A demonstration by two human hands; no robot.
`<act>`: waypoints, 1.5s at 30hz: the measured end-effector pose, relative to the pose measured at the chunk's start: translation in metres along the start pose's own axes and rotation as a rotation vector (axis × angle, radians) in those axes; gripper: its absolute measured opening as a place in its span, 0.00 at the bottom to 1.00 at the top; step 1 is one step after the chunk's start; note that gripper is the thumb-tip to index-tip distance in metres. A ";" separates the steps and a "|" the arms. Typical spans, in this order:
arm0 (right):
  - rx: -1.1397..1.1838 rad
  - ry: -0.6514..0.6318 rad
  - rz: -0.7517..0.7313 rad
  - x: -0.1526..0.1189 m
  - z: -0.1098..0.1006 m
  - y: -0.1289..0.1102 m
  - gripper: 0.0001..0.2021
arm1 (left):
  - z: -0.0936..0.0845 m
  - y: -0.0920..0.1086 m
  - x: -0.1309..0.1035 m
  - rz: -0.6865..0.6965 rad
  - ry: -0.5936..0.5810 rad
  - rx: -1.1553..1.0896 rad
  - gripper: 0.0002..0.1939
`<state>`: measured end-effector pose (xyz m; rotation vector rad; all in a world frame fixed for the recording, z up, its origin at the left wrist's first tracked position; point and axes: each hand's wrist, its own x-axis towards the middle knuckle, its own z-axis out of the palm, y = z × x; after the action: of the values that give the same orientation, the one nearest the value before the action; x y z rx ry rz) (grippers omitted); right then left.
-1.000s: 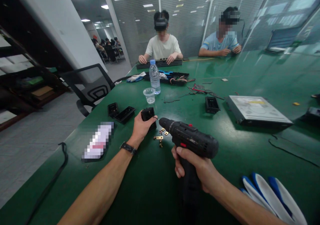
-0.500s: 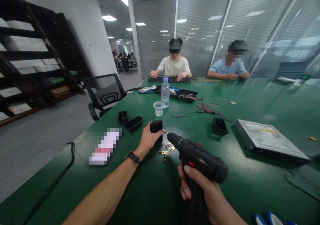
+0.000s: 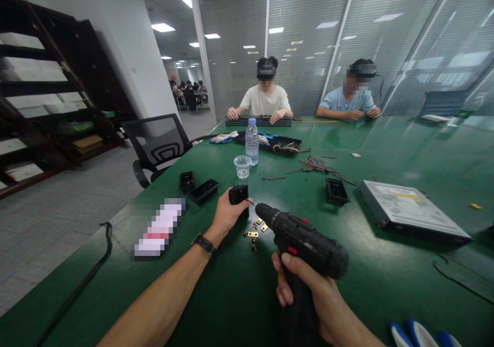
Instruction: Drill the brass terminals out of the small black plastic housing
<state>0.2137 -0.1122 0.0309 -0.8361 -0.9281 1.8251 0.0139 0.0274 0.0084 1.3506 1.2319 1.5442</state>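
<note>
My left hand (image 3: 227, 214) is closed around a small black plastic housing (image 3: 240, 195), holding it on edge on the green table. In my right hand (image 3: 304, 285) is a black cordless drill (image 3: 304, 239), gripped by its handle. The drill's thin bit points left and reaches the housing's right face; whether its tip sits in a screw is too small to tell. Under the drill's nose lie several brass plates (image 3: 252, 235) and small screws (image 3: 253, 245).
Left of my hand lie two black trays (image 3: 204, 190) and a blurred-out phone-like rectangle (image 3: 160, 228). Beyond stand a plastic cup (image 3: 242, 168) and a water bottle (image 3: 252, 143). Another black tray (image 3: 336, 191) and a flat metal disc drive (image 3: 412, 210) are right. Two people sit opposite.
The whole view has shifted slightly, so everything appears a little further left. Both hands keep their hold, and the bit stays at the housing.
</note>
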 end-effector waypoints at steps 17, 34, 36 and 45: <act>-0.013 -0.033 -0.018 -0.001 0.001 -0.006 0.11 | -0.001 -0.012 0.003 0.003 -0.004 0.027 0.19; -0.006 -0.025 0.003 -0.001 0.004 -0.013 0.11 | 0.000 -0.009 0.002 -0.024 0.024 0.036 0.20; -0.009 -0.023 0.003 -0.001 0.004 -0.014 0.11 | 0.000 -0.009 0.002 -0.035 0.030 0.036 0.21; -0.003 -0.036 0.004 0.000 0.001 -0.009 0.11 | -0.001 -0.010 0.002 -0.013 0.028 0.055 0.20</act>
<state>0.2166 -0.1098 0.0390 -0.8101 -0.9529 1.8484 0.0123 0.0324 -0.0009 1.3577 1.3063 1.5355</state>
